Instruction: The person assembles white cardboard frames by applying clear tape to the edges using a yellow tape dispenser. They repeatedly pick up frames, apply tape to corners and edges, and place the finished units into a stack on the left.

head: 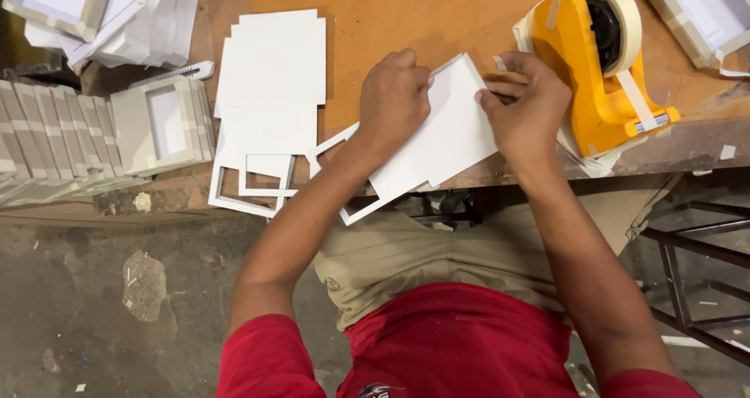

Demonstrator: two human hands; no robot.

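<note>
Flat white card (445, 136); tilted rectangle

A white rectangular cardboard panel (445, 136) is lying tilted at the near edge of the surface, its far corner pointing away. Beneath it a white cardboard frame (344, 144) with an open window is sticking out, its lower corner overhanging the edge.

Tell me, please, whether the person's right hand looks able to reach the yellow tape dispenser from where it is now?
Probably yes: the right hand sits right beside the yellow tape dispenser, with nothing between them, though it is now pinching the white card.
</note>
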